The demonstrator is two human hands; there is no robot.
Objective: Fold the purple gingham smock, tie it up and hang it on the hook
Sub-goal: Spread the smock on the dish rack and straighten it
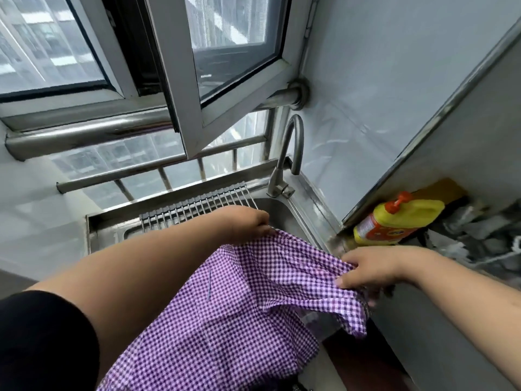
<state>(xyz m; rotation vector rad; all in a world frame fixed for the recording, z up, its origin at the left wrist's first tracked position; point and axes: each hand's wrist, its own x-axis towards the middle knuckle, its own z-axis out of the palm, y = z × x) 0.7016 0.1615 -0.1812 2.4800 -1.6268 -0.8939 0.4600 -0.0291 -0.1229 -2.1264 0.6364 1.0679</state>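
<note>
The purple gingham smock (234, 300) hangs stretched between my two hands, in front of the steel sink, and drapes down toward the bottom of the view. My left hand (248, 222) pinches its upper edge above the sink basin. My right hand (375, 270) grips a bunched part of the cloth at the right, near the cabinet. A loose flap of the smock droops below my right hand. No hook is in view.
A steel sink (284, 213) with a curved tap (290, 156) and a roll-up drying rack (197, 207) lies behind the smock. A yellow detergent bottle (394, 221) lies under the metal cabinet (465, 136) at the right. An open window sash (225, 80) juts inward overhead.
</note>
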